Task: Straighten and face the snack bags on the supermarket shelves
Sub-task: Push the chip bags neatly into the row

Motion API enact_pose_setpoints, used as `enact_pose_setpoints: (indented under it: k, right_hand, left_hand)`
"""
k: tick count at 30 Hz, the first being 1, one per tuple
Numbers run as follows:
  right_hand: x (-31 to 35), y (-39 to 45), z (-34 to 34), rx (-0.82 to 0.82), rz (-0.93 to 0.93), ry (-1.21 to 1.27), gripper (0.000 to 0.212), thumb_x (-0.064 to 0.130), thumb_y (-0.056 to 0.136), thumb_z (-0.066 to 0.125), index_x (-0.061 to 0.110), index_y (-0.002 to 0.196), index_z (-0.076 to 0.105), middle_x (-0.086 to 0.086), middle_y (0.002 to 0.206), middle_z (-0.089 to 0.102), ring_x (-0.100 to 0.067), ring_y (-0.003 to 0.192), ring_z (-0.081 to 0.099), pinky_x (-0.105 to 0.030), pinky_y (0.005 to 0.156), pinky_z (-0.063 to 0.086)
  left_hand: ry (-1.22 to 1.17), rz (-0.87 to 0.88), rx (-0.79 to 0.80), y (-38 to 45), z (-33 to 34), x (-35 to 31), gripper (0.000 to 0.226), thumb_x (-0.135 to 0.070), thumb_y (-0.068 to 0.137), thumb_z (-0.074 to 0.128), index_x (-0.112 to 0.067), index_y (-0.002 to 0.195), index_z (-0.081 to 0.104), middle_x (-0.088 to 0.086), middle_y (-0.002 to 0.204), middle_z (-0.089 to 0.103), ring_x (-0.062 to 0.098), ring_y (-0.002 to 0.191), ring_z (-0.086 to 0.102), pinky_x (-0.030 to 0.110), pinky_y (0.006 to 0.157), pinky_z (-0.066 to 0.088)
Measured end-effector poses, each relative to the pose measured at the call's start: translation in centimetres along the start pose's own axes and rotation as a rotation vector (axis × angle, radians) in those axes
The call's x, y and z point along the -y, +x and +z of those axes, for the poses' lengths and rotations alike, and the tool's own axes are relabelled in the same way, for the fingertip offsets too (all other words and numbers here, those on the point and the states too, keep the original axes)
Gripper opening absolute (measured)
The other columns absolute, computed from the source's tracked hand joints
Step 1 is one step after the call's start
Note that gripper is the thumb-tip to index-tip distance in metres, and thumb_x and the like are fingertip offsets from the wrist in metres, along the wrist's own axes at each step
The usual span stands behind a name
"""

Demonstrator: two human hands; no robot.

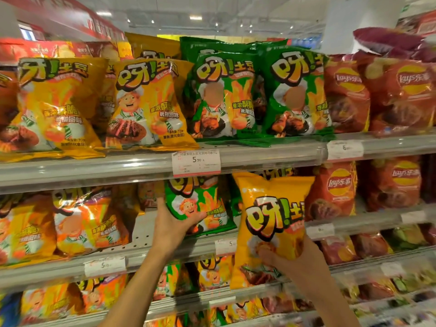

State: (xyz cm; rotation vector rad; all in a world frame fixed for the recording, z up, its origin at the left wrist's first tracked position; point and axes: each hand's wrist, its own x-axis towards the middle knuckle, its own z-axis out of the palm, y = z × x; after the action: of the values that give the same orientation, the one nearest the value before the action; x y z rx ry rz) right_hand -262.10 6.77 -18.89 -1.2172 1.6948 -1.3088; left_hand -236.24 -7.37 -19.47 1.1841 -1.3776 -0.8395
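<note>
Here, a yellow bag (271, 230) hung upright in front of the second shelf (165, 253), gripped low by the right hand (299, 263). Beside it, the left hand (173, 223) grasped a green bag (200, 206) standing on that shelf.

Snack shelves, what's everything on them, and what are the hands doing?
Yellow fry bags: two fronting, top shelf left.
Green fry bags: two fronting, top shelf middle.
Red Lay's bags: several, top and second shelves, right.
Orange fry bags: several, second shelf left.
Price tag: white, reads 5.90, top shelf edge.
Left hand: grip on green bag, second shelf.
Right hand: grip on yellow bag, held before the shelves.
</note>
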Motion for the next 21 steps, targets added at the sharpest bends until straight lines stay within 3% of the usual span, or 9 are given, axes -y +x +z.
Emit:
enact_pose_setpoints:
  k: [2, 5, 7, 10, 14, 16, 18, 20, 21]
  right_hand:
    - [-0.9, -0.1, -1.0, -0.079, 0.028, 0.038, 0.084, 0.063, 0.04, 0.089, 0.038, 0.113, 0.058, 0.022, 0.095, 0.073, 0.002, 0.086, 0.066, -0.02, 0.07, 0.052]
    - [-2.0, -0.1, -2.2, -0.148, 0.048, 0.07, 0.096, 0.062, 0.042, 0.09, 0.033, 0.126, 0.055, 0.016, 0.108, 0.069, -0.008, 0.098, 0.063, -0.038, 0.087, 0.051]
    - [-2.2, -0.2, -2.9, -0.18, 0.015, 0.081, 0.105, 0.058, 0.046, 0.091, 0.034, 0.138, 0.047, 0.019, 0.116, 0.065, -0.007, 0.1, 0.06, -0.037, 0.089, 0.047]
    - [-2.6, 0.0, -4.0, -0.189, -0.019, 0.079, 0.118, 0.056, 0.048, 0.09, 0.032, 0.15, 0.033, 0.01, 0.127, 0.061, -0.017, 0.109, 0.059, -0.035, 0.091, 0.044]
    - [-3.0, 0.2, -5.2, -0.198, -0.034, 0.075, 0.121, 0.053, 0.049, 0.088, 0.027, 0.151, 0.03, 0.011, 0.117, 0.057, -0.017, 0.105, 0.053, -0.033, 0.088, 0.041]
    - [-3.2, 0.2, -5.6, -0.182, -0.038, 0.053, 0.12, 0.054, 0.049, 0.088, 0.026, 0.151, 0.031, 0.008, 0.122, 0.059, -0.017, 0.105, 0.054, -0.033, 0.087, 0.041]
    - [-3.6, 0.2, -5.9, -0.169, -0.036, 0.029, 0.125, 0.055, 0.051, 0.088, 0.023, 0.155, 0.027, 0.003, 0.131, 0.059, -0.021, 0.113, 0.056, -0.033, 0.089, 0.043]
    - [-3.7, 0.2, -6.0, -0.15, -0.028, 0.033, 0.128, 0.053, 0.054, 0.09, 0.02, 0.158, 0.023, 0.001, 0.137, 0.058, -0.025, 0.123, 0.055, -0.036, 0.095, 0.045]
    - [-3.6, 0.1, -5.8, -0.141, -0.023, 0.03, 0.127, 0.052, 0.054, 0.091, 0.021, 0.157, 0.024, 0.002, 0.136, 0.059, -0.024, 0.123, 0.056, -0.035, 0.095, 0.047]
  left_hand:
    - [0.015, -0.001, 0.036, -0.3, 1.5, -0.3, 0.078, -0.033, 0.056, 0.093, -0.031, 0.115, 0.042, -0.016, 0.107, 0.063, -0.007, 0.092, 0.064, 0.01, 0.069, 0.05]
    - [0.011, -0.013, 0.085, -0.4, 3.3, -0.3, 0.071, -0.026, 0.061, 0.092, -0.036, 0.109, 0.04, -0.014, 0.107, 0.065, -0.009, 0.088, 0.066, 0.008, 0.064, 0.051]
    - [0.002, -0.03, 0.11, -0.4, 4.0, -0.4, 0.071, -0.028, 0.061, 0.091, -0.035, 0.109, 0.039, -0.013, 0.108, 0.065, -0.013, 0.086, 0.065, 0.006, 0.064, 0.05]
    - [0.007, -0.061, 0.15, -0.2, 4.8, -0.8, 0.082, -0.037, 0.057, 0.087, -0.026, 0.121, 0.037, -0.012, 0.115, 0.063, -0.012, 0.091, 0.064, 0.007, 0.071, 0.051]
    - [0.037, -0.092, 0.199, 0.3, 5.9, -1.1, 0.101, -0.026, 0.07, 0.087, -0.013, 0.145, 0.021, -0.002, 0.129, 0.06, 0.01, 0.115, 0.061, 0.017, 0.088, 0.048]
    - [0.051, -0.097, 0.224, 0.2, 6.6, -1.4, 0.109, -0.023, 0.075, 0.085, -0.009, 0.152, 0.009, -0.011, 0.126, 0.058, -0.002, 0.112, 0.06, 0.012, 0.09, 0.047]
    - [0.076, -0.073, 0.242, 0.2, 7.3, -1.5, 0.098, -0.02, 0.077, 0.084, -0.014, 0.149, 0.017, -0.023, 0.111, 0.054, -0.019, 0.094, 0.059, 0.003, 0.079, 0.047]
    - [0.11, -0.076, 0.261, 0.4, 7.7, -1.3, 0.072, -0.023, 0.077, 0.083, -0.04, 0.123, 0.031, -0.016, 0.112, 0.06, -0.009, 0.097, 0.062, 0.017, 0.092, 0.051]
    - [0.125, -0.09, 0.264, 0.5, 7.7, -1.4, 0.067, -0.027, 0.076, 0.084, -0.045, 0.11, 0.03, -0.01, 0.116, 0.062, -0.002, 0.103, 0.062, 0.026, 0.098, 0.049]
